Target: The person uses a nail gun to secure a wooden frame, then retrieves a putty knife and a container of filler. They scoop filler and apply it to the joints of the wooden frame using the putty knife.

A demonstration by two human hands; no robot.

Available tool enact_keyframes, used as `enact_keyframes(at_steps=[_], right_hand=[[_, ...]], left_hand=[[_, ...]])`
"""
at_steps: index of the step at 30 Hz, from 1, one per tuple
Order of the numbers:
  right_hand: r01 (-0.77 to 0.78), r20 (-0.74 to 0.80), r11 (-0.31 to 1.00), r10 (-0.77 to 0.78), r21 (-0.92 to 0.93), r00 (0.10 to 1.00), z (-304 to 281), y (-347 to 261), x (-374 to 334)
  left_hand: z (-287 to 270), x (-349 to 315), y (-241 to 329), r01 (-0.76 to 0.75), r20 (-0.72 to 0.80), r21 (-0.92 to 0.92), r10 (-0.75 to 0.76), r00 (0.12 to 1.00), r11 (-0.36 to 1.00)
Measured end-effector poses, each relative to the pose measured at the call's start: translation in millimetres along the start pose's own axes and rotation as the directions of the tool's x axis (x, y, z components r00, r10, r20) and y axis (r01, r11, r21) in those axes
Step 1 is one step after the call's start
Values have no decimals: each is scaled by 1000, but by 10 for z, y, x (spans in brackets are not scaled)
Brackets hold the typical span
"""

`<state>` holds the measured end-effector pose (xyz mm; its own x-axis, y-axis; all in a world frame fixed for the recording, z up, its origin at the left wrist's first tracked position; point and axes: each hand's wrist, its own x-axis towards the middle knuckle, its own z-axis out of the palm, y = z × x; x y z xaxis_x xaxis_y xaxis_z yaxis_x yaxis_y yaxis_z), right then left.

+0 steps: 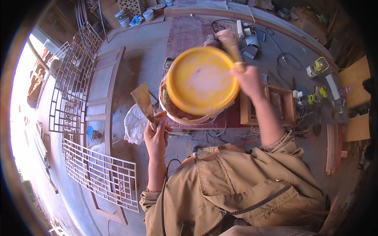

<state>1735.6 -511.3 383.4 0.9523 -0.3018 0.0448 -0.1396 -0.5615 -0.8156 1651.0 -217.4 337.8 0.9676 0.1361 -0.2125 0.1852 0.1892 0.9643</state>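
Note:
My left hand (154,135) is closed round the handle of a putty knife (142,100), its wide, stained blade pointing up and to the left. My right hand (251,82) grips a second broad-bladed putty knife (229,43), smeared by motion, with the blade pointing up and away. A round yellow lid (202,80) with whitish smears lies tilted over a bucket (185,119), covering most of its mouth. The right hand's fingers are at the lid's right rim; whether they touch it I cannot tell. The bucket's inner wall shows below the lid, coated with brownish material.
A wooden frame box (281,102) stands right of the bucket, and a white woven sack (136,124) lies to its left. Lattice panels (73,80) lean at the left. Cables, a lantern-like lamp (317,67) and green-and-black power tools (317,96) lie at the right.

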Motion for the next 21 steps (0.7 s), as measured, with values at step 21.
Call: enact_keyframes(at_steps=[21], right_hand=[[592, 292, 799, -545, -105, 786, -376, 38, 53]], left_hand=[[57, 289, -338, 79, -48, -205, -91, 995, 976]])
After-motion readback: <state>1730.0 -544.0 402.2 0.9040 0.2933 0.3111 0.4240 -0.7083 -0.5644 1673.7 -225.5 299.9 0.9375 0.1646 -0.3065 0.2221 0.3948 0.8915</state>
